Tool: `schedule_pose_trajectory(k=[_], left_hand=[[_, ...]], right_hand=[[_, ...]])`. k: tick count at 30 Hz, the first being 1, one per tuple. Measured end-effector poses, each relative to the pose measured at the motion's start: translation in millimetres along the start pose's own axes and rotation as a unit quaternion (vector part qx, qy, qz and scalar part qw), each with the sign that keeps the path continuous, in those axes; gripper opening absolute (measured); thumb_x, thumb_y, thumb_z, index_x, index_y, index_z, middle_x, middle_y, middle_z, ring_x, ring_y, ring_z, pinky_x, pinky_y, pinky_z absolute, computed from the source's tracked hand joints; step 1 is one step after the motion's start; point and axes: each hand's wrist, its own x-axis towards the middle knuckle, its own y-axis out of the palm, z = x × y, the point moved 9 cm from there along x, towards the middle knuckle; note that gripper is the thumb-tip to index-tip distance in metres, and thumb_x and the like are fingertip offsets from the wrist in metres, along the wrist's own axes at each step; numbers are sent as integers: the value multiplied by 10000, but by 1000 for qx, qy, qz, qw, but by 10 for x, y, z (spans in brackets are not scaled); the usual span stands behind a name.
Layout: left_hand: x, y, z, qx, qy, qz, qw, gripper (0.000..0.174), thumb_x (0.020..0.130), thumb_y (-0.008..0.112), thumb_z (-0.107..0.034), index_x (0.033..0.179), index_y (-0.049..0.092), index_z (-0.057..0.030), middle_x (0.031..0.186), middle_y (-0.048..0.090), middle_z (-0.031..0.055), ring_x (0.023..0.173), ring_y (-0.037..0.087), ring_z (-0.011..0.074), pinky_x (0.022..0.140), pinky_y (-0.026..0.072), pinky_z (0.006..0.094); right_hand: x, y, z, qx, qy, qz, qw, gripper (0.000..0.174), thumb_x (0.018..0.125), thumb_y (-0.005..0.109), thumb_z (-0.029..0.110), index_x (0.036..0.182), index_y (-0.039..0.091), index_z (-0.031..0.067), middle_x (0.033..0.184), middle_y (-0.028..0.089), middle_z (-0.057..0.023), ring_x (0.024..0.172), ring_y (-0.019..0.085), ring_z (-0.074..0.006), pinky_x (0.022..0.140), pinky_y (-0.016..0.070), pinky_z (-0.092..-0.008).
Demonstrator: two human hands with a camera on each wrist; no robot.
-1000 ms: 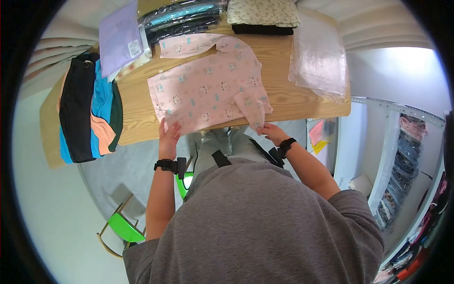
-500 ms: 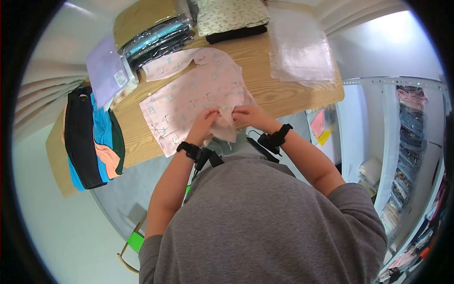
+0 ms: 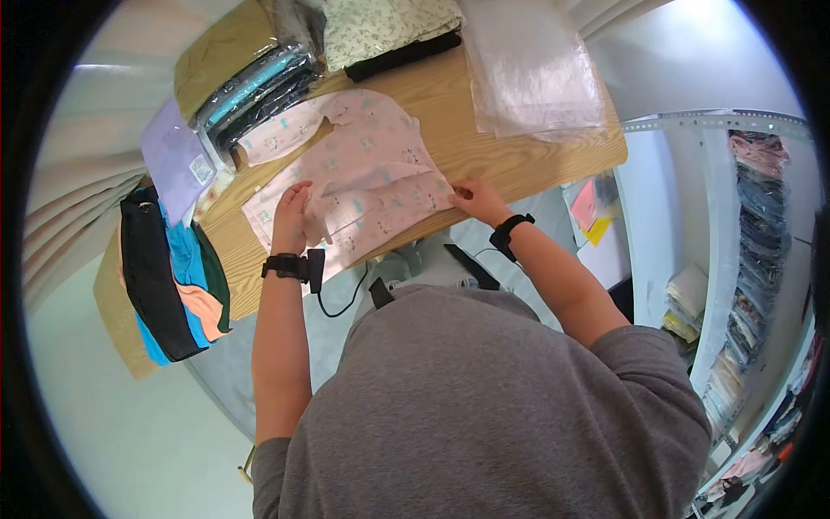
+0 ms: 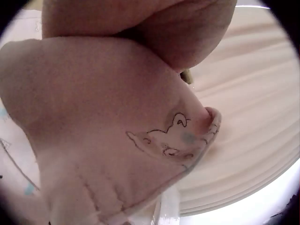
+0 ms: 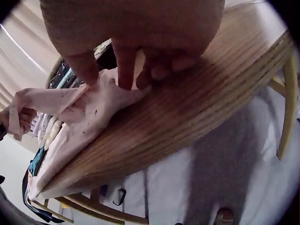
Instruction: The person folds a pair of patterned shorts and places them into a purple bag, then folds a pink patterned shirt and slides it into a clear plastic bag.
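Observation:
A pink long-sleeved top (image 3: 380,143) with a small animal print lies spread at the table's front edge. In the head view, my left hand (image 3: 291,216) grips the end of its near sleeve (image 3: 367,206), which is drawn leftward across the body of the top. Pink cloth (image 4: 93,112) with a bear drawing fills much of the left wrist view, close under that hand. My right hand (image 3: 482,202) pinches the top's right edge beside the table edge. The right wrist view shows its fingers (image 5: 124,70) on the bunched cloth (image 5: 101,101). The far sleeve (image 3: 281,134) curves out flat.
Bagged clothes (image 3: 251,95) and a purple packet (image 3: 177,160) stand at the back left. Folded trousers (image 3: 160,277) hang over the left end. A patterned folded pile (image 3: 389,30) and clear plastic bags (image 3: 536,73) lie at the back. Shelves of packed clothes (image 3: 756,259) stand right.
Both hands met at the near sleeve's end, then parted. My left hand moved left with the cuff, laying the sleeve across the top; my right moved to its right edge.

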Motion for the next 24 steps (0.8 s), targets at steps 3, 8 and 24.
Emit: schedule_pose_trajectory(k=[3, 8, 24], left_hand=[[70, -181, -68, -12, 22, -47, 999, 241, 916, 500, -175, 1102, 557, -33, 949, 590, 44, 855, 564, 117, 755, 457, 238], [-49, -707, -177, 353, 224, -158, 894, 368, 892, 529, -206, 1165, 505, 39, 1130, 545, 172, 1006, 533, 266, 865, 425, 360], [-1086, -1101, 1136, 722, 53, -127, 678, 699, 852, 566, -262, 1431, 185, -164, 1478, 114, 178, 1349, 184, 349, 1019, 287, 508]], right_hand=[[-6, -31, 64, -21, -27, 2, 999, 332, 757, 636, 342, 939, 671, 67, 810, 621, -143, 771, 601, -302, 691, 471, -385], [9, 1, 16, -33, -2, -8, 999, 297, 793, 599, 317, 933, 670, 65, 834, 615, -166, 792, 592, -341, 695, 466, -405], [-30, -16, 109, -31, -74, -8, 997, 204, 741, 669, 209, 826, 658, 24, 784, 557, -148, 762, 565, -315, 675, 454, -384]])
